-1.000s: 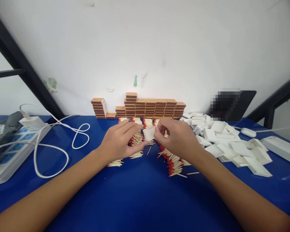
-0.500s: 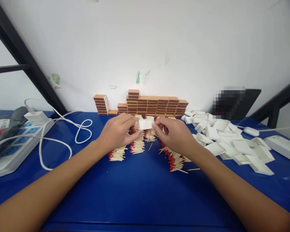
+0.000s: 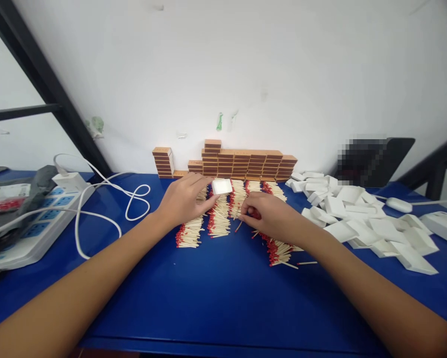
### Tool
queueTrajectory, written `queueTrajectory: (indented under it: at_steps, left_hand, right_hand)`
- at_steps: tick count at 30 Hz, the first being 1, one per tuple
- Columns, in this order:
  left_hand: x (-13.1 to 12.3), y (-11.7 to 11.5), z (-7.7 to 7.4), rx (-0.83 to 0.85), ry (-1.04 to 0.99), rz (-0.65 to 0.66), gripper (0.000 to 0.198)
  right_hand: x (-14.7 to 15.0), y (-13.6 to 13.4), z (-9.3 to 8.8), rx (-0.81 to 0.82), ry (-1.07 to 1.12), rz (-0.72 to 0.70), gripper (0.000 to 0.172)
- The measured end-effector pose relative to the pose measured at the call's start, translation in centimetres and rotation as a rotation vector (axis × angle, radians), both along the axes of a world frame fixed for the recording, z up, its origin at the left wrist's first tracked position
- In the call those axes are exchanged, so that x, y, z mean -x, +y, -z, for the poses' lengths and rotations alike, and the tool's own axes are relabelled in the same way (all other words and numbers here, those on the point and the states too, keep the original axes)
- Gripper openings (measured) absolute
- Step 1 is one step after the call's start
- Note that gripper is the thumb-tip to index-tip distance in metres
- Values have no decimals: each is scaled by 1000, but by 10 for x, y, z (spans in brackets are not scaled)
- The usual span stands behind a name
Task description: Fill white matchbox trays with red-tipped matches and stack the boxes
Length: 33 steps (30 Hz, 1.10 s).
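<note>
My left hand [image 3: 184, 201] pinches a small white matchbox tray [image 3: 222, 186] between thumb and fingers, just above rows of red-tipped matches [image 3: 219, 219] lying on the blue table [image 3: 216, 298]. My right hand [image 3: 270, 216] rests knuckles-up on the matches to the right, its fingers curled down onto the red-tipped sticks; what they grip is hidden. Behind the matches, stacked brown matchbox sleeves [image 3: 241, 165] stand against the white wall.
A heap of white matchbox trays [image 3: 357, 219] lies at the right, with a white mouse [image 3: 398, 204] and a white device [image 3: 445, 226] beyond. At the left sit a power strip [image 3: 37, 223], white cables [image 3: 107, 209] and a grey bag. Black metal bars cross both corners.
My right hand let go of the white tray and dropped onto the matches. My left hand now holds the tray alone, slightly raised. The view shifted a little leftward.
</note>
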<state>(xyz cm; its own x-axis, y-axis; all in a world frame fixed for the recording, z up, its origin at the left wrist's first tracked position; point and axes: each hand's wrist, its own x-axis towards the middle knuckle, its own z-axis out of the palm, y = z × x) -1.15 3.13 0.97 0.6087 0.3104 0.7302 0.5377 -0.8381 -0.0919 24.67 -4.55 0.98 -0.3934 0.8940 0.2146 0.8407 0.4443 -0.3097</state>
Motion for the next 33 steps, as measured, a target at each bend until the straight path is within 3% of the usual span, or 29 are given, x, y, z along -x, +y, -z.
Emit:
queueTrajectory:
  at_steps: [5, 11, 15, 25, 29, 33]
  left_hand:
    - [-3, -3, 0, 11, 26, 3, 31]
    - [0, -1, 0, -8, 27, 14, 31]
    - [1, 1, 0, 10, 43, 10, 32]
    - [-1, -2, -1, -26, 67, 67, 35]
    - [-5, -10, -3, -47, 85, 147, 35]
    - [-9, -18, -5, -26, 98, 190, 34]
  right_hand:
    - [-1, 2, 6, 27, 9, 21, 18]
    - [-4, 1, -4, 118, -15, 57, 24]
    - [-7, 1, -8, 141, -8, 61, 19]
    - [-14, 2, -21, -84, 192, 76, 19]
    - [-9, 1, -18, -190, 243, 24, 15]
    - [-5, 1, -13, -196, 224, -29, 14]
